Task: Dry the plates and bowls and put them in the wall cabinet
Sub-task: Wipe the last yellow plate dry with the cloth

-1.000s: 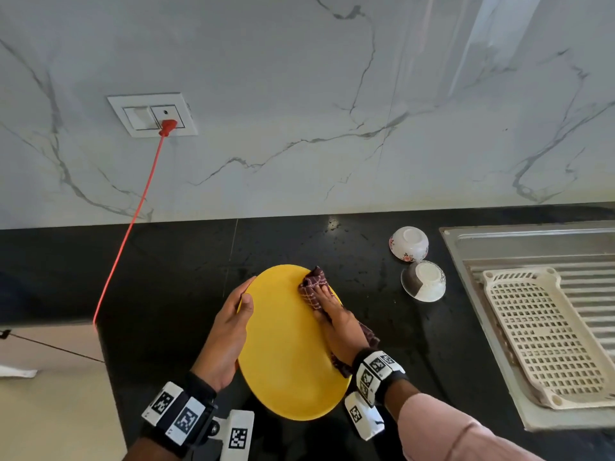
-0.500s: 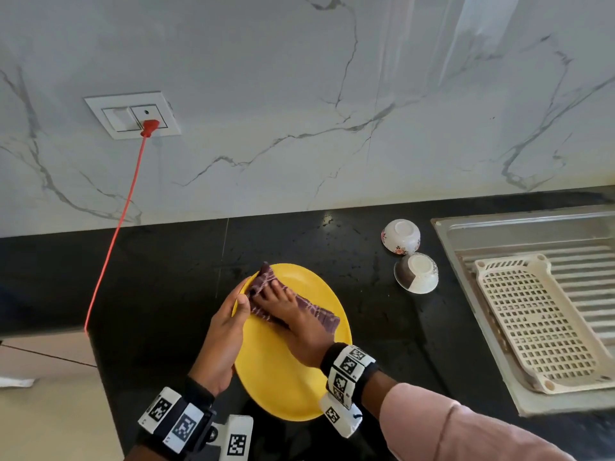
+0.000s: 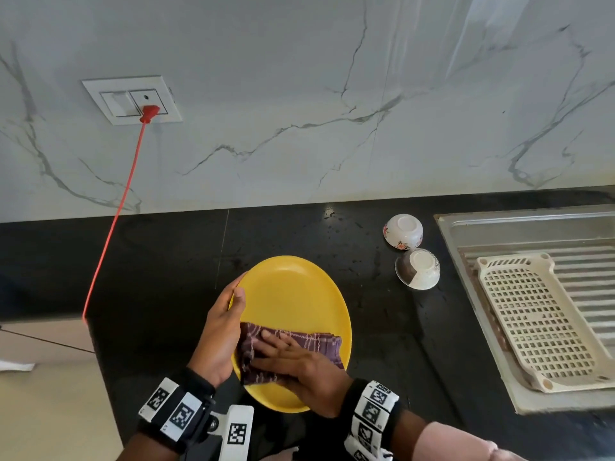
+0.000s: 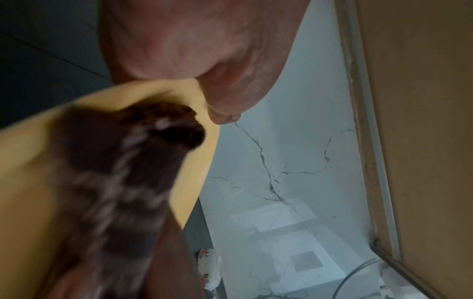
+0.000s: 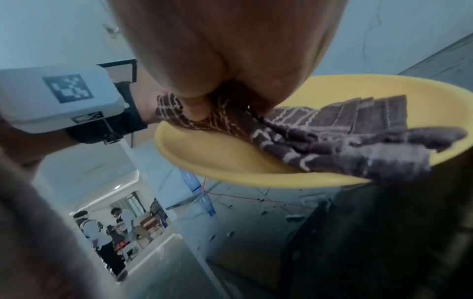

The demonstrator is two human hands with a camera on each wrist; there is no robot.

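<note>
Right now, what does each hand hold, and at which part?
The left hand grips the yellow plate by its left rim. The right hand presses the dark cloth flat on the plate's near part.

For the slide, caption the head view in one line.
Left hand steadies a yellow plate while right hand presses a checked cloth across it.

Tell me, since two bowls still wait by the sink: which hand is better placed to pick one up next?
Right, probably. The two bowls sit upside down on the person's right, nearer the right hand, which only presses the cloth flat on the yellow plate. The left hand grips the plate's rim.
</note>
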